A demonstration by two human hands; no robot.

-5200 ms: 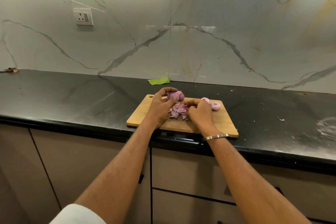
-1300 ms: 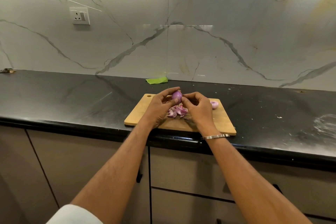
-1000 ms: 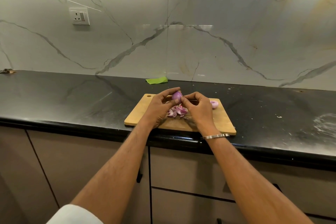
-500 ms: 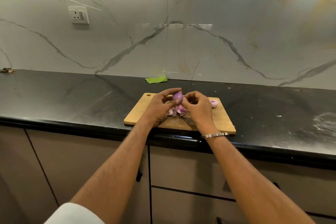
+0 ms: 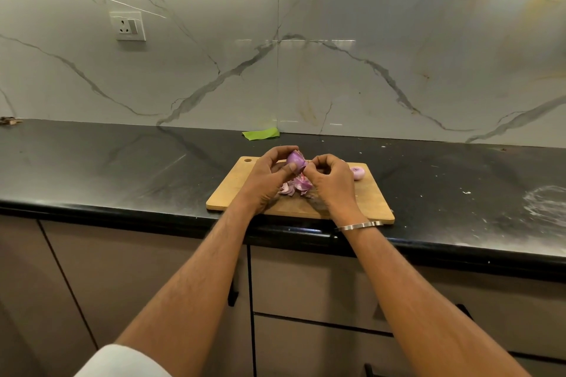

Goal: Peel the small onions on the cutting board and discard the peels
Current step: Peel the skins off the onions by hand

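Observation:
A wooden cutting board (image 5: 372, 202) lies on the black counter near its front edge. My left hand (image 5: 265, 180) holds a small purple onion (image 5: 295, 159) above the board between thumb and fingers. My right hand (image 5: 332, 182) pinches the onion's skin on its right side. A pile of purple peels (image 5: 295, 187) lies on the board under my hands. A peeled pale pink onion (image 5: 357, 173) rests at the board's far right, partly hidden behind my right hand.
The black counter (image 5: 122, 168) runs left and right, backed by a marble wall with a socket (image 5: 127, 26). A green scrap (image 5: 261, 134) lies by the wall behind the board. White smears (image 5: 545, 205) mark the counter at right. Cabinet fronts sit below.
About five seconds ago my hands were down at the peels and onions on the board; now both are raised, working on one onion. In the last second the right fingers closed onto its skin.

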